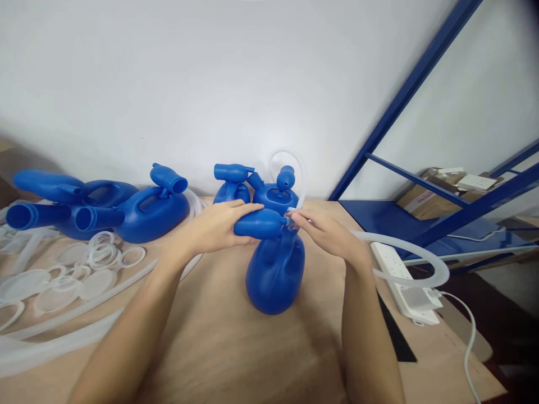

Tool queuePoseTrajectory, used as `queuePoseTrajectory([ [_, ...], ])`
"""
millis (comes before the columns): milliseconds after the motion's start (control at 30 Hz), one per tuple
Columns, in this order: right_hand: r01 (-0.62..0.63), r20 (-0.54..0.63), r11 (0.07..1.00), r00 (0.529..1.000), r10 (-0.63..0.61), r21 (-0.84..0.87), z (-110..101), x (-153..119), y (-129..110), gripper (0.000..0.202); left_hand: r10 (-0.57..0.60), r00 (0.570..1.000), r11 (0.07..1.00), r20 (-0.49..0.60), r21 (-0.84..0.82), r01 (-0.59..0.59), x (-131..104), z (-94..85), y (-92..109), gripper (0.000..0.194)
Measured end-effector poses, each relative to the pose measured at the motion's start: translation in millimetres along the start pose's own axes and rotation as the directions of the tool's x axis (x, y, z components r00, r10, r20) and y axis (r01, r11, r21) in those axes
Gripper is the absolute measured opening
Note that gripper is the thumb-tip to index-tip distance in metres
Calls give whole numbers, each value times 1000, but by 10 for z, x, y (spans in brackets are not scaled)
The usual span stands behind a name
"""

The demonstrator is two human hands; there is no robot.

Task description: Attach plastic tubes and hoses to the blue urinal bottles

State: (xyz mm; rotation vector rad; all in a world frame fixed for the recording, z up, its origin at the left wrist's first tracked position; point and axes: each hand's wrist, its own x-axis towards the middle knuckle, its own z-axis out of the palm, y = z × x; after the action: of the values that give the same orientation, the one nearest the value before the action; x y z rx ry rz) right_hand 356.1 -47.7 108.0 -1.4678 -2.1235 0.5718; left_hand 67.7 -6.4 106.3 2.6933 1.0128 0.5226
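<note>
A blue plastic urinal bottle (pixel 273 280) stands on the table before me, its handle loop turned towards the right. Above it lies a rounded blue spouted piece (pixel 259 224), with the narrow nozzle pointing right. My left hand (pixel 223 227) is wrapped around the wide end of this piece from the left. At the nozzle, my right hand (pixel 318 227) pinches the end of a clear soft tube (pixel 301 191), thumb and fingers together. The exact fit between tube and nozzle is partly hidden by the fingers.
More blue urinal bottles (pixel 151 216) stand at left and against the wall. Clear rings and discs (pixel 103 255) and long tubes (pixel 63 348) lie at left. A looped tube (pixel 438 275) rests by a white power strip (pixel 404 286) at right, near a blue metal shelf (pixel 370 216).
</note>
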Motion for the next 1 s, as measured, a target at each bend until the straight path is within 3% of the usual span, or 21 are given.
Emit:
queuePoseTrajectory([
  [100, -31, -64, 972, 997, 47, 232, 85, 66, -87, 46, 56, 990, 995, -132, 93, -44, -87, -94, 7, 63],
  [200, -40, -61, 884, 995, 77, 466, 160, 107, -175, 38, 149, 959, 983, -242, 140, -118, -163, -147, 2, 57],
  [333, -33, -111, 797, 986, 125, 603, 255, 157, -219, 33, 183, 939, 974, -291, 183, -133, -216, -191, 25, 52],
  [433, 85, -259, 830, 963, 73, 552, 318, 191, -218, 28, 157, 946, 977, -283, 184, -107, -231, -228, 47, 54],
  [567, 238, -461, 907, 886, -56, 346, 361, 188, -270, 18, 89, 967, 987, -238, 155, -52, -248, -276, 28, 58],
  [667, 300, -539, 933, 828, -153, 196, 364, 167, -316, 16, 62, 974, 991, -216, 133, -33, -264, -318, -1, 63],
  [867, 357, -531, 927, 811, -246, 117, 290, 123, -287, 13, 67, 984, 997, -168, 58, -58, -296, -403, -17, 66],
  [1000, 322, -422, 946, 863, -278, 37, 200, 20, -289, 9, 48, 983, 999, -175, 28, -44, -296, -398, -4, 65],
])
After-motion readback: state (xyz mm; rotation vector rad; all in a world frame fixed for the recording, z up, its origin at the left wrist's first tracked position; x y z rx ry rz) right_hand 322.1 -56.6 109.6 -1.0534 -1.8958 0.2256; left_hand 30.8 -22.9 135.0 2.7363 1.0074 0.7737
